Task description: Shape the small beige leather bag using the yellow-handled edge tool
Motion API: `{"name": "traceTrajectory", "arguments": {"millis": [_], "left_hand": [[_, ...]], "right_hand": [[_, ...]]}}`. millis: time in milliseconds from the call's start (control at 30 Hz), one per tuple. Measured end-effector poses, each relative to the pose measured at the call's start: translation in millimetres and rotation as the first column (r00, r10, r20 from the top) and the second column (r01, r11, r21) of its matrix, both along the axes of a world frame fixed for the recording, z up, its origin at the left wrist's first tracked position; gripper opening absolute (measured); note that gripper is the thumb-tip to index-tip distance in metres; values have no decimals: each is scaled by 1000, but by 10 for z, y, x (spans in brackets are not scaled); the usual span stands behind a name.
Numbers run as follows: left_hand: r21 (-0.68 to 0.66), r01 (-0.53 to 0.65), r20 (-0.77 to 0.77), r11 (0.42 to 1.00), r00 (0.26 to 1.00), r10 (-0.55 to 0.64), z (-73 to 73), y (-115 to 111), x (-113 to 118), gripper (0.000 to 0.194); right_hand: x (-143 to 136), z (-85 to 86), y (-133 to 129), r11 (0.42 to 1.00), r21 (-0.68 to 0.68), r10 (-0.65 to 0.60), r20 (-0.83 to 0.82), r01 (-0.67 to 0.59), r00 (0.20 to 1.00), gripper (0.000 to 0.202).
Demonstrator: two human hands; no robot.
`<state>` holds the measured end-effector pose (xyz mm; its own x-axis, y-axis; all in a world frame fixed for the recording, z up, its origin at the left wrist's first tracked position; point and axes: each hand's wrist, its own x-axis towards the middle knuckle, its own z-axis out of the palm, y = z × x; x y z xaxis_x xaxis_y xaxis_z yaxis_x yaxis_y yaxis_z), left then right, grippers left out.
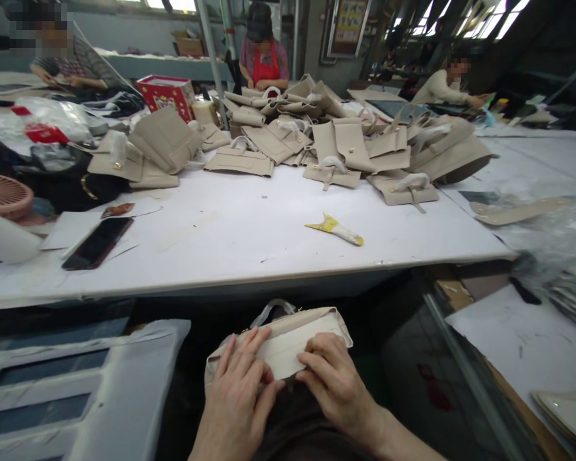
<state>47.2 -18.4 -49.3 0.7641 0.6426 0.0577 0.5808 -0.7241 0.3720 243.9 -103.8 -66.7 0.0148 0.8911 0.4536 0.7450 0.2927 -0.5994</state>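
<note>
A beige handbag [281, 355] lies tipped over at my lap, below the table's front edge, its pale panel facing up. A clear-wrapped handle [273, 307] shows at its far side. My left hand [244, 378] holds the bag's left part, its longer fingers laid over the top and its thumb at the near edge. On the right, my right hand [329, 374] pinches the near edge of the panel between thumb and curled fingers. The bag's underside is hidden.
Beige bag pieces [278, 137] are heaped across the white table [230, 230]. A yellow-and-white tool [336, 228], a phone [98, 243] and a pink fan [2, 194] lie nearer. A frame with slots [125, 378] stands at left, plastic sheeting [552, 237] at right. Several people work beyond.
</note>
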Motion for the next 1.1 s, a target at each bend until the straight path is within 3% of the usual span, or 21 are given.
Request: {"name": "traceTrajectory", "arguments": {"millis": [133, 300, 567, 833, 1100], "left_hand": [[56, -10, -18, 998, 1000, 11, -16, -15, 23, 18], [69, 0, -12, 998, 1000, 0, -36, -21, 24, 17], [55, -47, -3, 997, 999, 48, -58, -11, 37, 17], [35, -81, -21, 996, 996, 82, -2, -18, 84, 18], [-30, -120, 80, 992, 989, 122, 19, 47, 20, 7]], "right_hand": [[-37, -51, -221, 982, 118, -147, 7, 146, 989, 25], [-134, -231, -426, 973, 231, -58, 114, 31, 992, 39], [-210, -397, -427, 990, 126, -100, 372, 56, 923, 50], [-347, -471, -357, 986, 165, -89, 395, 25, 914, 51], [-396, -433, -327, 989, 145, -83, 405, 26, 910, 53]]}}
